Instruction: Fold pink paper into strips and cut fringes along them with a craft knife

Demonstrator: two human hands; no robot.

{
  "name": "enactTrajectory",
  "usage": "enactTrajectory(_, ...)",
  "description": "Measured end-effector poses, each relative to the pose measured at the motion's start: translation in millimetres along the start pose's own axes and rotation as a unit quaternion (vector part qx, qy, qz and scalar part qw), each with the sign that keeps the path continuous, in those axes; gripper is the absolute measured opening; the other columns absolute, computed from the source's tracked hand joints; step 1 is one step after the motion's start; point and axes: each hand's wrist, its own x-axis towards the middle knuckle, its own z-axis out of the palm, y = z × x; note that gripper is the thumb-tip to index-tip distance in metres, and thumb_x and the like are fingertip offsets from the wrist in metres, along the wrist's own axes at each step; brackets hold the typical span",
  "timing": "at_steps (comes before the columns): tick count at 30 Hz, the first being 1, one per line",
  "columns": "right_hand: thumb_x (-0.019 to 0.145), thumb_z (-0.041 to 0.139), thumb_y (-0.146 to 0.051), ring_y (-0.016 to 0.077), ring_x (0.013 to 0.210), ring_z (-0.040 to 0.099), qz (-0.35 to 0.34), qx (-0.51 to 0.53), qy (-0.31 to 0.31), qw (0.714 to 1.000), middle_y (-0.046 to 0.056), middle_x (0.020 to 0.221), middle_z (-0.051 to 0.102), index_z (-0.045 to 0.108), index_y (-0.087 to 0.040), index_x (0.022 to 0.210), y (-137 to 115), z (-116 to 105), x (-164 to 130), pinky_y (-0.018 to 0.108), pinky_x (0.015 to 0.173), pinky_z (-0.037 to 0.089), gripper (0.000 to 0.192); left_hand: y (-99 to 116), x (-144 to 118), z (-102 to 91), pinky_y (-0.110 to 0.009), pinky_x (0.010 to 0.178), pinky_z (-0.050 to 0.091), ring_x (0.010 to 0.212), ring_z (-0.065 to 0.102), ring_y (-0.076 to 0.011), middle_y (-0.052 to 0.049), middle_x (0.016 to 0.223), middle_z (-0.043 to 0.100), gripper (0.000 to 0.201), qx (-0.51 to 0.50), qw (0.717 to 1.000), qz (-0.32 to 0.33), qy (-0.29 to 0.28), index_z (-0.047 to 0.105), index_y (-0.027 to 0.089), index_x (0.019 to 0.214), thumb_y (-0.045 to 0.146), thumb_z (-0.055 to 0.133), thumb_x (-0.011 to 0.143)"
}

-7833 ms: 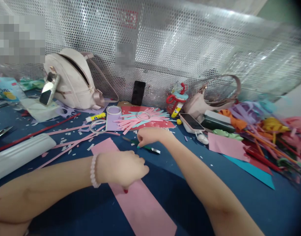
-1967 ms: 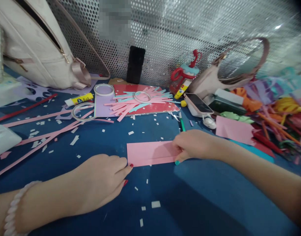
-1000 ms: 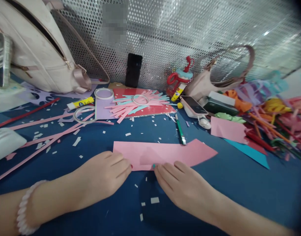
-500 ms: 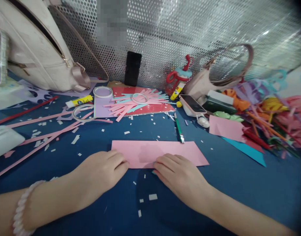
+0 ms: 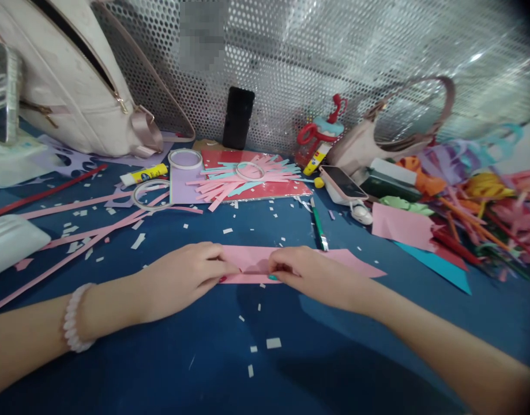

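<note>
A long pink paper strip (image 5: 256, 260) lies across the blue table (image 5: 342, 346) in front of me. My left hand (image 5: 184, 279) pinches its near edge at the left part, fingers curled over the paper. My right hand (image 5: 310, 274) pinches the same edge just to the right, thumb and fingers on the paper. The strip's right end (image 5: 360, 266) sticks out past my right hand. A green-handled craft knife (image 5: 319, 226) lies just beyond the strip.
Tape rolls (image 5: 150, 193), a glue stick (image 5: 143, 174), cut pink and teal strips on a red sheet (image 5: 247, 178), a dark phone (image 5: 237, 118) and two bags (image 5: 74, 86) stand at the back. A pink phone (image 5: 342, 183) and a paper pile (image 5: 472, 213) are at the right.
Both hands have moved forward onto the pink strip and now pinch its near edge; half a second ago they lay flat at its edge. The near part looks folded over.
</note>
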Motion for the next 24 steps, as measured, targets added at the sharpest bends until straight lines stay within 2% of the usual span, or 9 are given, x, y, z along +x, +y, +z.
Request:
enactTrajectory(3,0.083,0.05,-0.016,0.015,0.072,0.057,-0.015,0.011,-0.022,1.0,0.001,0.079,0.065,0.061,-0.019,0.075,3,-5,4,0.025,0.062,0.037,0.014,-3,0,1.3,-0.029,0.076,0.046,0.089,0.057,-0.0172,-0.005,0.102,0.061,0.037,0.002,0.999,0.034,-0.004,0.065,0.024,0.114,0.008,0.039,0.091)
enactTrajectory(9,0.082,0.058,-0.017,0.0127,0.07,0.053,-0.046,0.055,-0.057,0.996,-0.001,0.078,0.062,0.059,-0.018,0.071,8,-4,4,0.024,0.063,0.037,0.011,-4,1,5.6,-0.03,0.075,0.045,0.088,0.054,-0.018,-0.006,0.099,0.06,0.037,-0.024,0.999,0.04,0.016,0.065,0.023,0.114,0.01,0.037,0.094)
enactTrajectory(16,0.081,0.06,-0.013,0.012,0.072,0.05,-0.057,0.037,-0.052,0.996,-0.002,0.079,0.059,0.053,-0.018,0.07,7,1,-5,0.023,0.063,0.035,0.014,-6,0,9.6,-0.03,0.076,0.043,0.089,0.053,-0.0175,-0.005,0.1,0.058,0.038,-0.03,0.999,0.038,0.023,0.064,0.025,0.116,0.009,0.039,0.094)
enactTrajectory(20,0.083,0.058,-0.012,0.0128,0.073,0.05,-0.062,0.02,-0.029,0.997,-0.001,0.08,0.058,0.051,-0.018,0.07,8,6,-11,0.024,0.065,0.036,0.016,-4,-1,9.6,-0.03,0.076,0.041,0.088,0.052,-0.0177,-0.003,0.097,0.058,0.03,-0.027,0.999,0.025,0.017,0.064,0.026,0.114,0.018,0.04,0.098)
enactTrajectory(24,0.087,0.05,-0.011,0.0144,0.077,0.052,-0.059,-0.012,-0.019,0.998,0.001,0.082,0.06,0.054,-0.018,0.073,10,10,-13,0.026,0.068,0.039,0.016,-6,-6,11.5,-0.027,0.078,0.038,0.097,0.051,-0.0178,0.0,0.104,0.057,0.025,0.007,0.999,0.033,0.013,0.059,0.028,0.118,0.025,0.044,0.098)
